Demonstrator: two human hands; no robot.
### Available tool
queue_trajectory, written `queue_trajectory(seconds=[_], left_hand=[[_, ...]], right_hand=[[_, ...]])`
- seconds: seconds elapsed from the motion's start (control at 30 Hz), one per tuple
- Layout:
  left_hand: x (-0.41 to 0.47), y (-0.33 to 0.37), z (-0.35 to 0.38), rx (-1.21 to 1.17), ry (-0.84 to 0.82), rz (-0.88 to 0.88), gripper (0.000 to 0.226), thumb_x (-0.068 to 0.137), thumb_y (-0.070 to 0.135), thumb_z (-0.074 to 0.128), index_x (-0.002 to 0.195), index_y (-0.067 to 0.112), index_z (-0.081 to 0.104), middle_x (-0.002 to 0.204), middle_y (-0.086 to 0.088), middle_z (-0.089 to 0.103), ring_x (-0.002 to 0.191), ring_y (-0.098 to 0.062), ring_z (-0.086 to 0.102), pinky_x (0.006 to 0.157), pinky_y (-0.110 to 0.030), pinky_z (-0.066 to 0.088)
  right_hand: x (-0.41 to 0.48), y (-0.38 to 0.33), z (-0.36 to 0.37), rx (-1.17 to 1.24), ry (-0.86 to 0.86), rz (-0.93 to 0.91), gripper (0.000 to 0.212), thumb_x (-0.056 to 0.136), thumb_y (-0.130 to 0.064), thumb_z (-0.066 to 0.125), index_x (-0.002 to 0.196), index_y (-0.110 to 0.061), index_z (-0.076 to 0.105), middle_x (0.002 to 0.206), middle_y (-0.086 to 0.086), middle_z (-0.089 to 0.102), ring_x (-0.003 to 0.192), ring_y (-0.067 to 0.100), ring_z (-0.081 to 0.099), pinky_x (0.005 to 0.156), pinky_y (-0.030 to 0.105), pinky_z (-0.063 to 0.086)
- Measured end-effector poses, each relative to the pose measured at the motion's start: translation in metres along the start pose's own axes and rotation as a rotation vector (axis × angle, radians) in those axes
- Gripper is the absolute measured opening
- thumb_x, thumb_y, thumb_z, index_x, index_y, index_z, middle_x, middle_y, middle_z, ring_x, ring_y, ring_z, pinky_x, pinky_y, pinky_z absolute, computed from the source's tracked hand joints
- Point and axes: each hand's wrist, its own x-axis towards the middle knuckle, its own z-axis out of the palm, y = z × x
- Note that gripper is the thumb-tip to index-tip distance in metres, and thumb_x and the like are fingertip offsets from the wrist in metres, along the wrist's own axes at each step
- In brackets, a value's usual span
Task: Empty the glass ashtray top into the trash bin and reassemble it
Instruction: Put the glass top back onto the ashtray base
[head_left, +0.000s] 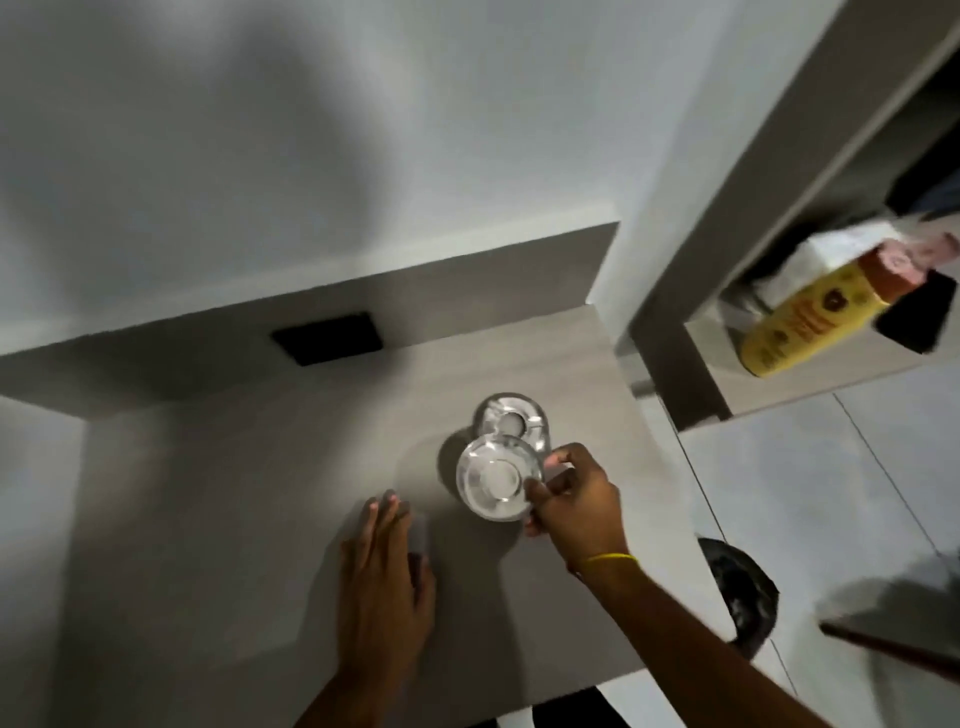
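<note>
In the head view, a round glass ashtray top (497, 479) is held at its right edge by the right hand (574, 499), thumb and fingers pinched across the rim, the piece tilted toward the camera and raised just in front of the glass ashtray base (511, 420). The base is left standing on the grey desk (218, 499), partly hidden behind the held piece. The left hand (383, 582) is laid flat on the desk, fingers together, gripping nothing. A dark trash bin (740, 592) is seen on the floor, right of the desk's edge.

The top is judged stiff, fairly heavy for its size, smooth and slippery, and liable to chip or shatter if dropped. A hold across the thick rim is thought safest. Whether ash remains cannot be told.
</note>
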Motion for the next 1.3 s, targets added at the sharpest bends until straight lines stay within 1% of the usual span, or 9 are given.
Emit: queue_trajectory(seconds=[0.1, 0.33, 0.47, 0.6, 0.73, 0.8, 1.1, 1.2, 1.3], left_hand=[[0.009, -0.027, 0.002, 0.103, 0.003, -0.032, 0.063, 0.097, 0.036, 0.044, 0.153, 0.009, 0.051, 0.168, -0.009, 0.045, 0.16, -0.031, 0.033, 0.125, -0.062, 0.034], [0.005, -0.046, 0.018, 0.176, 0.085, 0.051, 0.06, 0.101, 0.04, 0.049, 0.155, 0.013, 0.05, 0.172, -0.009, 0.039, 0.162, -0.03, 0.028, 0.125, -0.064, 0.029], [0.006, -0.049, 0.021, 0.166, 0.111, 0.062, 0.06, 0.101, 0.04, 0.052, 0.156, 0.015, 0.048, 0.173, -0.008, 0.038, 0.163, -0.029, 0.026, 0.127, -0.063, 0.027], [0.006, -0.052, 0.024, 0.146, 0.116, 0.051, 0.061, 0.101, 0.04, 0.051, 0.158, 0.02, 0.045, 0.174, -0.004, 0.036, 0.165, -0.026, 0.021, 0.127, -0.062, 0.025], [0.005, -0.052, 0.027, 0.147, 0.156, 0.055, 0.059, 0.101, 0.038, 0.053, 0.157, 0.018, 0.046, 0.173, -0.005, 0.038, 0.164, -0.026, 0.023, 0.127, -0.062, 0.026], [0.005, -0.052, 0.027, 0.158, 0.162, 0.06, 0.06, 0.101, 0.037, 0.054, 0.157, 0.017, 0.046, 0.173, -0.006, 0.038, 0.164, -0.027, 0.025, 0.127, -0.062, 0.027], [0.007, -0.052, 0.026, 0.168, 0.1, 0.041, 0.066, 0.099, 0.041, 0.052, 0.16, 0.019, 0.041, 0.174, -0.005, 0.035, 0.164, -0.028, 0.023, 0.127, -0.063, 0.026], [0.006, -0.053, 0.028, 0.167, 0.139, 0.055, 0.065, 0.101, 0.039, 0.052, 0.161, 0.018, 0.041, 0.174, -0.006, 0.036, 0.164, -0.028, 0.023, 0.127, -0.063, 0.025], [0.005, -0.053, 0.029, 0.166, 0.17, 0.053, 0.063, 0.103, 0.039, 0.053, 0.16, 0.016, 0.043, 0.173, -0.006, 0.037, 0.164, -0.028, 0.024, 0.128, -0.062, 0.025]], right_hand=[[0.016, -0.015, 0.057, -0.113, -0.063, -0.071, 0.025, 0.088, 0.0, 0.074, 0.088, -0.02, 0.059, 0.07, 0.011, 0.069, 0.038, 0.014, 0.068, 0.038, 0.027, 0.056], [0.035, -0.005, 0.109, -0.254, -0.06, -0.099, 0.016, 0.091, -0.007, 0.07, 0.092, -0.015, 0.056, 0.08, 0.021, 0.071, 0.057, 0.045, 0.075, 0.049, 0.058, 0.062], [0.031, -0.005, 0.108, -0.447, -0.022, -0.24, 0.021, 0.092, -0.02, 0.077, 0.101, -0.008, 0.061, 0.085, 0.018, 0.077, 0.081, 0.045, 0.076, 0.074, 0.054, 0.063], [0.04, -0.019, 0.085, -0.677, 0.068, -0.407, 0.025, 0.095, -0.029, 0.074, 0.11, -0.01, 0.068, 0.101, 0.016, 0.078, 0.095, 0.046, 0.074, 0.078, 0.042, 0.055], [0.058, -0.033, 0.061, -1.062, -0.065, -0.419, 0.077, 0.085, -0.037, 0.078, 0.155, -0.02, 0.049, 0.155, 0.013, 0.046, 0.134, 0.047, 0.049, 0.101, 0.058, 0.053], [0.061, -0.04, 0.06, -1.13, -0.195, -0.38, 0.088, 0.081, -0.038, 0.081, 0.159, -0.034, 0.041, 0.165, 0.007, 0.034, 0.142, 0.047, 0.042, 0.106, 0.062, 0.052], [0.054, -0.059, 0.067, -1.326, -0.31, -0.412, 0.09, 0.073, -0.056, 0.081, 0.153, -0.033, 0.045, 0.144, 0.015, 0.043, 0.126, 0.049, 0.048, 0.101, 0.059, 0.057], [0.053, -0.067, 0.062, -1.128, -0.328, -0.39, 0.091, 0.072, -0.051, 0.089, 0.151, -0.027, 0.05, 0.137, 0.014, 0.054, 0.131, 0.042, 0.055, 0.112, 0.051, 0.05], [0.049, -0.074, 0.061, -0.833, -0.316, -0.334, 0.09, 0.07, -0.041, 0.093, 0.148, -0.032, 0.05, 0.128, 0.01, 0.057, 0.119, 0.034, 0.062, 0.101, 0.033, 0.05]])
